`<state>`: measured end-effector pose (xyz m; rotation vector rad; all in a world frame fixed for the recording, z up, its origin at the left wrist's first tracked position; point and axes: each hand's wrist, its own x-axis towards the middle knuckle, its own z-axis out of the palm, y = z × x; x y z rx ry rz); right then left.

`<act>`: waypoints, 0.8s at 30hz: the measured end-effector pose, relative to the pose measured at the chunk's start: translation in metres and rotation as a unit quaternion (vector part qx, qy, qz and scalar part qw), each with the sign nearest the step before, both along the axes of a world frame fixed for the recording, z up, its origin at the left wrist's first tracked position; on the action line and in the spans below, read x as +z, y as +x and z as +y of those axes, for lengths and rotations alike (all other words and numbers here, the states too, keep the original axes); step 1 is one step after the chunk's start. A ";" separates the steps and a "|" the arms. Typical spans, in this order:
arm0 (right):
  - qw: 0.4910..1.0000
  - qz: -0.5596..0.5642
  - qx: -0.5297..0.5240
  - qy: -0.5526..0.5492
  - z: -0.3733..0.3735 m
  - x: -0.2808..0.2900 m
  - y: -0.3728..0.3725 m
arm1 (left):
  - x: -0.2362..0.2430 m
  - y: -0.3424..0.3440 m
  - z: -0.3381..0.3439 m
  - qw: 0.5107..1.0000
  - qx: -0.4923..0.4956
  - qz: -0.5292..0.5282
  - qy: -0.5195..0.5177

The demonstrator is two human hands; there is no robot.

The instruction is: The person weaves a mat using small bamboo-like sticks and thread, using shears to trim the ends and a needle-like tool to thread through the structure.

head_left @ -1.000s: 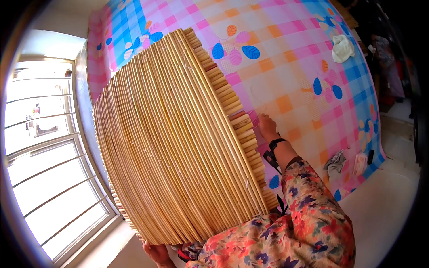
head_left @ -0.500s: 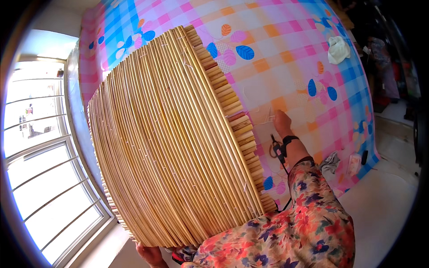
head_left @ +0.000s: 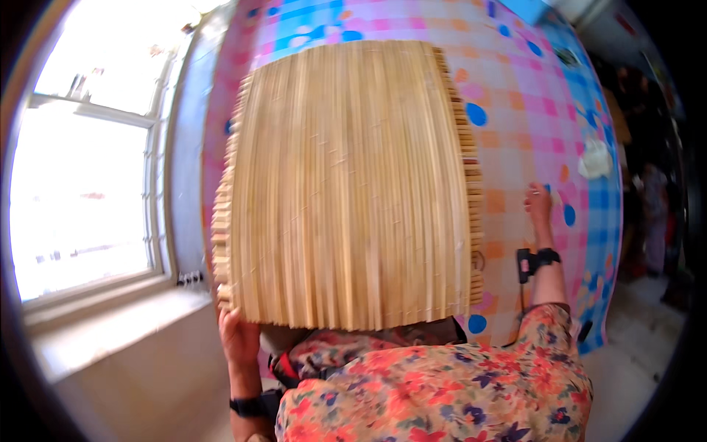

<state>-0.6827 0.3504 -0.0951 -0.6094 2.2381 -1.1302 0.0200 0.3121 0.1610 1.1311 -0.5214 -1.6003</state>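
A broad panel of pale bamboo-like sticks point(head_left: 353, 191), laid side by side and tied with short bits of thread, lies before me. Shorter stick ends show beneath its left and right edges. At the near left corner my left hand point(head_left: 239, 339) grips the panel, with some fingers hidden at its edge. Out to the right, clear of the panel, my right hand point(head_left: 539, 202) is raised with its fingers closed. A tiny pale bit shows at its fingertips, too blurred to name. Dark straps with small devices sit on both wrists.
The panel rests on a pink, blue and orange checked sheet point(head_left: 508, 155). Scissors handles point(head_left: 478, 261) peek out at the panel's right edge. A white cloth point(head_left: 594, 159) lies far right. Along the left runs a window point(head_left: 88, 191) with a sill point(head_left: 125, 331).
My view has turned, so the panel appears straighter. My right hand has moved away from the panel to the right; a white thread seen at it earlier is no longer distinct. More of my left hand shows.
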 end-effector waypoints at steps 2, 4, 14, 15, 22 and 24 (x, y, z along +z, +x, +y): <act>0.997 0.049 0.056 -0.017 -0.056 0.085 0.017 | 0.001 -0.011 0.001 1.000 0.003 0.002 -0.020; 0.979 0.095 0.165 -0.067 -0.099 0.173 0.056 | -0.003 -0.018 -0.001 0.999 -0.010 0.016 -0.038; 0.654 0.098 0.712 -0.237 -0.145 0.342 0.406 | -0.001 -0.049 -0.005 0.999 0.004 0.024 -0.045; 0.637 0.116 0.728 -0.228 -0.142 0.346 0.426 | 0.002 -0.050 -0.007 0.999 0.004 0.023 -0.041; 0.494 0.320 0.775 -0.232 -0.154 0.316 0.482 | -0.008 -0.049 -0.005 0.998 -0.017 0.050 -0.041; 0.501 0.301 0.781 -0.218 -0.153 0.313 0.481 | -0.011 -0.050 -0.005 0.997 -0.016 0.061 -0.045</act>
